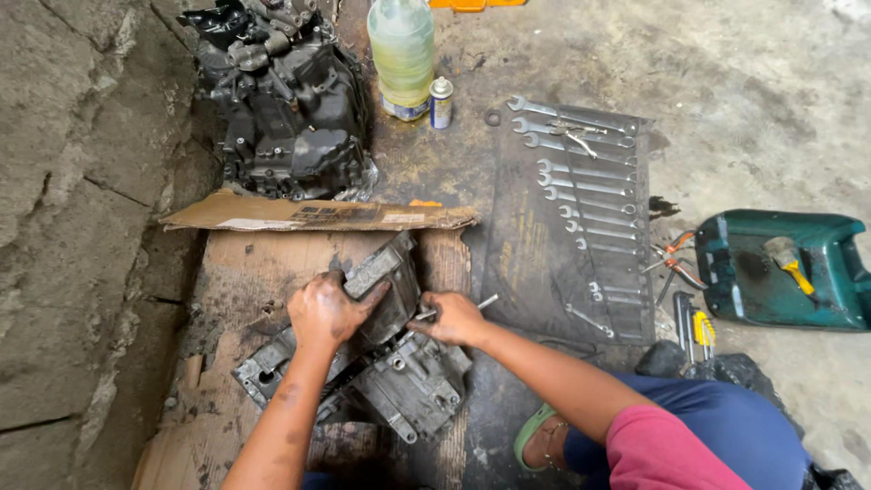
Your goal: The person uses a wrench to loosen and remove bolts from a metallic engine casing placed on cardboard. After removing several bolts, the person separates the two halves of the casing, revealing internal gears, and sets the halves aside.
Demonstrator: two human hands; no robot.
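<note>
A grimy grey metal engine casing [399,377] lies on flattened cardboard [245,281] on the floor. My left hand [328,310], dark with grease, presses on top of the casing's raised upper block [386,272]. My right hand [454,318] is closed around a slim metal tool [484,303] whose shaft pokes out to the right, its working end at the casing beside my left hand.
A black engine block [286,100] stands at the back left by a rough wall. A plastic bottle [402,54] and a small spray can [441,102] stand behind. A dark cloth roll with several spanners [581,191] lies right; a green tray [785,272], pliers and hex keys beyond.
</note>
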